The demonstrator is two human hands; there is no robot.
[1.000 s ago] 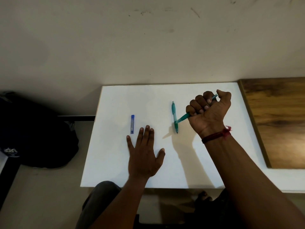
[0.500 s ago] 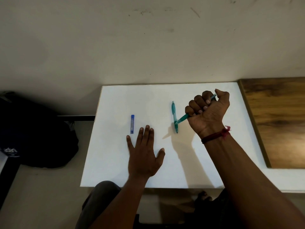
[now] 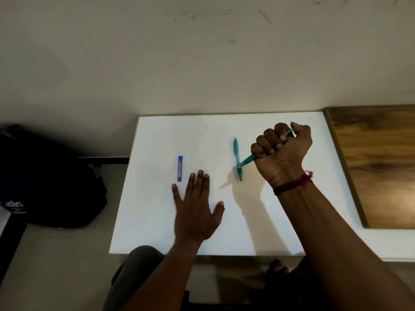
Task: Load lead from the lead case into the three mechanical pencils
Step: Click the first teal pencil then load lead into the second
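Observation:
A blue lead case (image 3: pixel 179 168) lies on the white table (image 3: pixel 157 209), left of centre. One teal mechanical pencil (image 3: pixel 237 156) lies lengthwise on the table. My right hand (image 3: pixel 281 151) grips a second teal pencil (image 3: pixel 247 161) in a fist, thumb at its top end; its tip points down-left, over the lying pencil. My left hand (image 3: pixel 196 208) rests flat on the table with fingers straight, just right of the lead case and not touching it. A third pencil is not visible.
A wooden board (image 3: pixel 377 164) adjoins the table on the right. A dark bag (image 3: pixel 45 187) sits on the floor to the left. A plain wall rises behind the table. My knee (image 3: pixel 139 261) shows below the table's front edge.
My right hand with the gripped pencil has drifted slightly left, bringing the tip over the lying pencil. My left hand and the lead case have not moved.

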